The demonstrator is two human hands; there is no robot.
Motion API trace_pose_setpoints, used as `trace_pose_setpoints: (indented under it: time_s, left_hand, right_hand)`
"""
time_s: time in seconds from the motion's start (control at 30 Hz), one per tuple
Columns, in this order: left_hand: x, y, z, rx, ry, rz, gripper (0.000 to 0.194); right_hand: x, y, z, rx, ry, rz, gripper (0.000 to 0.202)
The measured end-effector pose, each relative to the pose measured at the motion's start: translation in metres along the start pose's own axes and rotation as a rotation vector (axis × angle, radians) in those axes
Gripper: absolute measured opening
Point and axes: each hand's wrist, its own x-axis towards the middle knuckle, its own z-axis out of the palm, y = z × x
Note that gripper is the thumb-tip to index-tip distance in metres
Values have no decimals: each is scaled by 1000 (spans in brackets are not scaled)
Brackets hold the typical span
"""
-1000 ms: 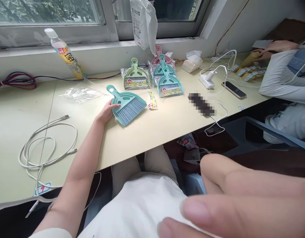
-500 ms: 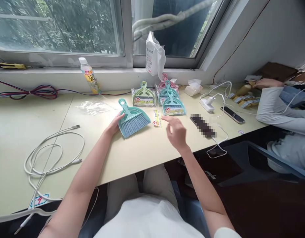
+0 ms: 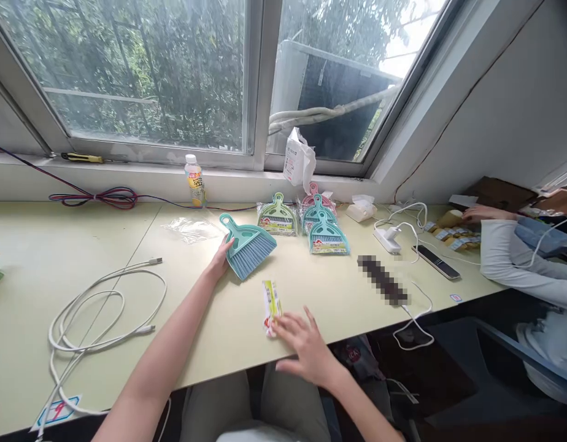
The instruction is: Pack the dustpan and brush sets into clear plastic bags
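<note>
My left hand (image 3: 219, 263) grips the left edge of a small teal dustpan (image 3: 241, 231), tilted on the tabletop. A brush with grey-blue bristles (image 3: 252, 255) is nested in it. Close to the front edge of the table, my right hand (image 3: 306, 351) is open with its fingers spread. Its fingertips touch the lower end of a yellow-and-white printed card (image 3: 271, 299), which lies flat. Behind are wrapped dustpan sets: a green one (image 3: 278, 216), a pink one (image 3: 313, 190) and two teal ones, the nearest teal set (image 3: 328, 239) lying in front.
A clear plastic wrapper (image 3: 191, 229) and a drink bottle (image 3: 196, 183) are behind my left hand. A coiled white cable (image 3: 88, 288) lies at left. To the right are a pixelated phone (image 3: 382, 280), a power strip (image 3: 387, 240) and another person's sleeve (image 3: 499, 252).
The printed card has slid toward the table's front edge, with my right hand moving the same way and spreading its fingers. My left hand still holds the dustpan. The view has tilted up.
</note>
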Motion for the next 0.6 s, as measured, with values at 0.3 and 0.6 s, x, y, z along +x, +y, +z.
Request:
trace_pose_setpoints:
  time_s: [0.3,0.6]
  left_hand:
    - [-6,5,3,36,36,-12,57]
    - [-13,6,1,44,-8,-37,44]
  right_hand:
    - [-26,-14,-3,253,356,57,26]
    - [148,58,-83,312,1089,530,41]
